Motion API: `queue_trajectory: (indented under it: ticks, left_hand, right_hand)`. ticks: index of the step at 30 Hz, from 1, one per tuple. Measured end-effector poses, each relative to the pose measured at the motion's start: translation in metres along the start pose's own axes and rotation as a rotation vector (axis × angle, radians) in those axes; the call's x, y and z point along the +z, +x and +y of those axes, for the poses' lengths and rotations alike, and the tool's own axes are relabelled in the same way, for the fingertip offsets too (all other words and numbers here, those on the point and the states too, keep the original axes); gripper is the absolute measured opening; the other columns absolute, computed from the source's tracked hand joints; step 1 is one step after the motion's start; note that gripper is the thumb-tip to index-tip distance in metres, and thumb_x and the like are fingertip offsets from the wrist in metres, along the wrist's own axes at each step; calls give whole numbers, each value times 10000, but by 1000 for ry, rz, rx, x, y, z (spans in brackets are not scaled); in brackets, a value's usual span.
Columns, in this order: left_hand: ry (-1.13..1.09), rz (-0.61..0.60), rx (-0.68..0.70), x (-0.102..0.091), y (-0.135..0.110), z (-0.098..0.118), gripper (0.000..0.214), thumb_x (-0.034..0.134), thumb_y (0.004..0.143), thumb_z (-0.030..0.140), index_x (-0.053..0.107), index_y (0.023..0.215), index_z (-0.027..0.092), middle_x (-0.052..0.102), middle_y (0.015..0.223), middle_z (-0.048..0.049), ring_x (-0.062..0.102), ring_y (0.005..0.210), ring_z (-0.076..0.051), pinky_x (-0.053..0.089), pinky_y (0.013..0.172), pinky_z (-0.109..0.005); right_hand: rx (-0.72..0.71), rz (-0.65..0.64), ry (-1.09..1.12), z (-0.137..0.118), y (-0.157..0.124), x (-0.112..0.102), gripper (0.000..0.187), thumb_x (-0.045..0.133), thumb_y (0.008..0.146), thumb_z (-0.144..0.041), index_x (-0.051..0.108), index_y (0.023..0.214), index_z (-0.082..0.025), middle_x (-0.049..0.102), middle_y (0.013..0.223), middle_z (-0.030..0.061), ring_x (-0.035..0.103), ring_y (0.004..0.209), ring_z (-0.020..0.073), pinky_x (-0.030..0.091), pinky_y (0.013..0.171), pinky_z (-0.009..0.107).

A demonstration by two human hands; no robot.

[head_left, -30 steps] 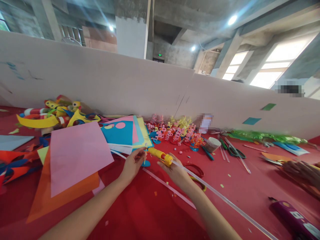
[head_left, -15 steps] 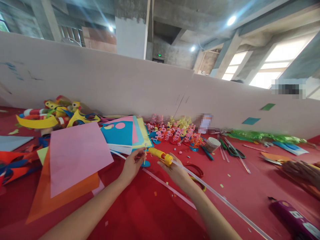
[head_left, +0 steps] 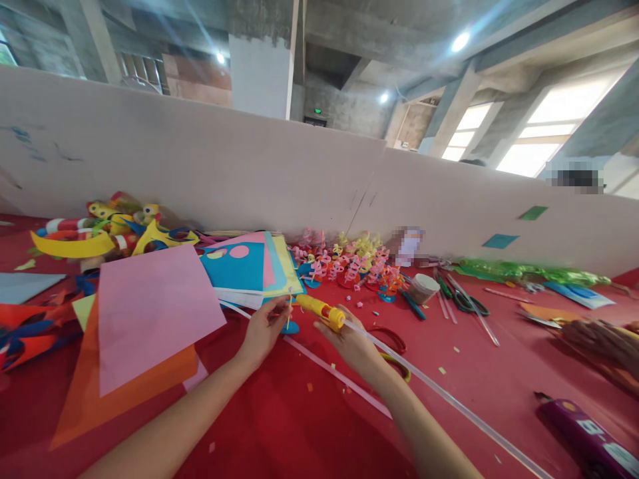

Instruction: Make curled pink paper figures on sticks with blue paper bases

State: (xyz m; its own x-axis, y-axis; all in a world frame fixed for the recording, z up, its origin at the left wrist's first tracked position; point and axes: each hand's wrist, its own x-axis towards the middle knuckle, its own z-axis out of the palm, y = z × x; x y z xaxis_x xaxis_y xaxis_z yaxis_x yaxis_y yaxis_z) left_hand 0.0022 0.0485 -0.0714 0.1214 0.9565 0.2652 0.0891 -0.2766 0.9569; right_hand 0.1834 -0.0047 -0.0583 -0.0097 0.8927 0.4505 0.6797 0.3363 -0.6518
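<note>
My right hand [head_left: 349,342] grips a yellow glue gun [head_left: 320,310] whose nozzle points left. A long clear glue stick [head_left: 449,402] trails from its back across the red table [head_left: 309,426]. My left hand [head_left: 262,332] pinches a thin stick with a small paper piece [head_left: 289,313] held upright at the nozzle tip. A blue paper disc [head_left: 291,327] lies just below that stick.
Pink and orange sheets [head_left: 150,313] and a coloured paper stack [head_left: 249,266] lie left. Curled paper flowers [head_left: 349,263], a tape roll [head_left: 423,289] and scissors [head_left: 466,303] sit behind. A purple tool [head_left: 584,436] lies at lower right; another person's hand [head_left: 599,342] rests at right.
</note>
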Motion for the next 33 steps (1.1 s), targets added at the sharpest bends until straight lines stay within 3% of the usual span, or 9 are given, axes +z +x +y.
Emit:
queue_trajectory:
  ticks: [20,33]
  left_hand:
    - [-21,2,3,0,1,-5,345,598,723,417,658,965,179,645,808,-38,611,745,-193,506,667,-313]
    - [-10,0,-25,-1,0,1,349,604,723,430,645,966,183,632,804,-28,612,701,-184,512,664,-317]
  right_hand:
    - [19,-42,-3,-4,1,-4,281,503,821,-414,638,800,-168,650,794,83,603,744,233,494,724,365]
    - [143,-109,203,-12,3,-14,290,497,805,-379,637,960,-178,688,870,55,635,779,219,505,717,323]
